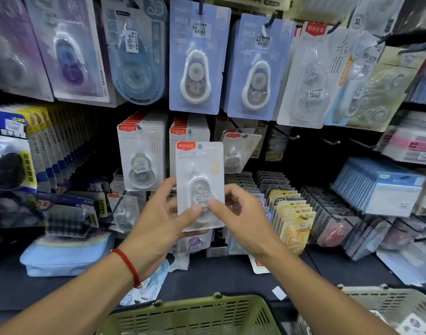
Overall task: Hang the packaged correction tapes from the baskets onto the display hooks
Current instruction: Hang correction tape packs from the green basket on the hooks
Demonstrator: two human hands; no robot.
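Head view: both hands up in front of the display wall, holding one packaged correction tape (200,184) upright between them. Left hand (158,221) grips the pack's lower left edge, thumb on the front, fingers curled behind; red string bracelet (129,265) on that wrist. Right hand (241,218) pinches the pack's lower right, thumb tip pressed on the clear blister, other fingers curled behind or beside it (can't tell exactly). Pack has a red label at top left and a hang hole at top centre, hole not on any hook. Just above and behind the hands, a row of matching packs (141,155) hangs on hooks; bare hooks (330,142) up and right of the right hand. Blue-backed packs (197,59) hang higher, above both hands. Below the forearms, a green basket (195,315); under the right forearm, a beige basket (388,308) with packaged items inside. Pale blue pouch (67,255) lies on the dark shelf left of the left hand.
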